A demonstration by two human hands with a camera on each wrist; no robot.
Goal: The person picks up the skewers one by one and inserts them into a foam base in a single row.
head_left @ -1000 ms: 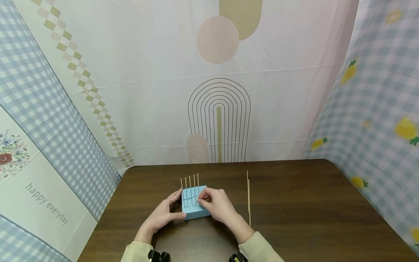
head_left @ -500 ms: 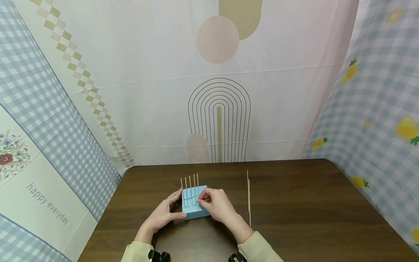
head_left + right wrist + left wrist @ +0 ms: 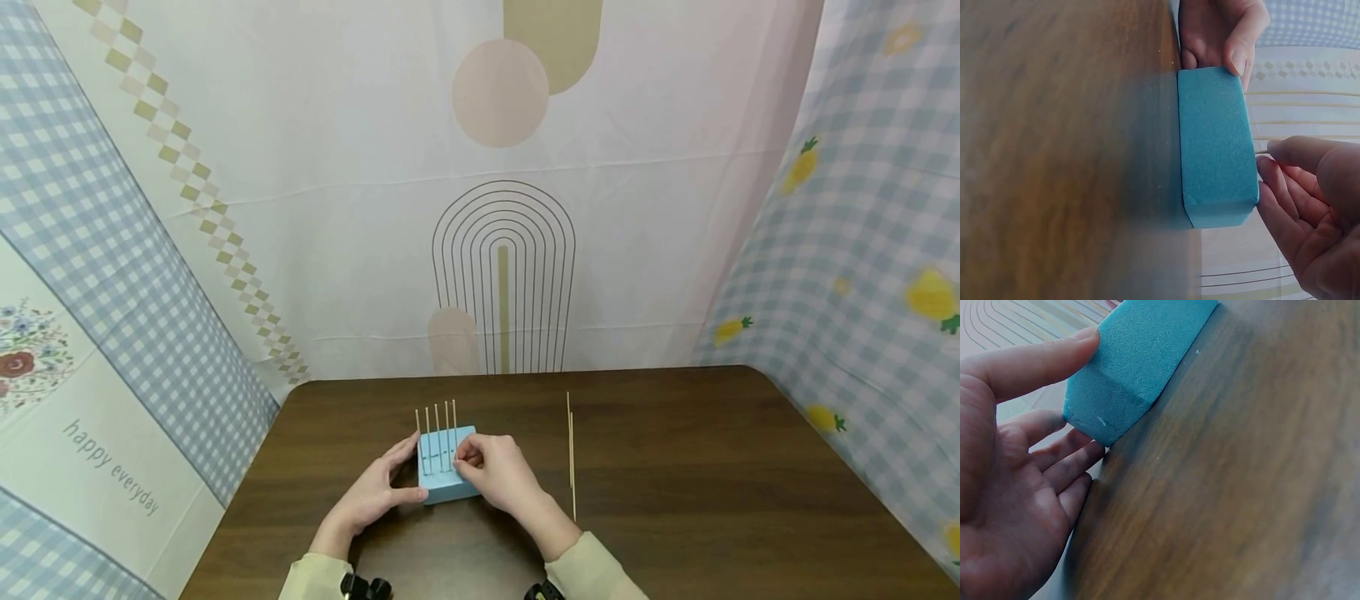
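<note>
A light blue foam block (image 3: 450, 490) stands on the table with several thin bamboo skewers (image 3: 437, 421) upright in its top, in a row. My left hand (image 3: 378, 487) holds the block's left end, thumb at the near corner and fingers at the far side; the left wrist view shows that thumb on the block (image 3: 1129, 369). With thumb and forefinger my right hand (image 3: 495, 471) pinches the rightmost skewer (image 3: 1262, 151) low down, close to the foam. Its other fingers lie against the block's top edge in the right wrist view. The skewer's tip in the foam is hidden.
Loose bamboo skewers (image 3: 572, 458) lie on the brown wooden table (image 3: 675, 483) to the right of the block. A patterned curtain (image 3: 637, 250) hangs behind the table, with checked cloth (image 3: 862, 208) along the right side.
</note>
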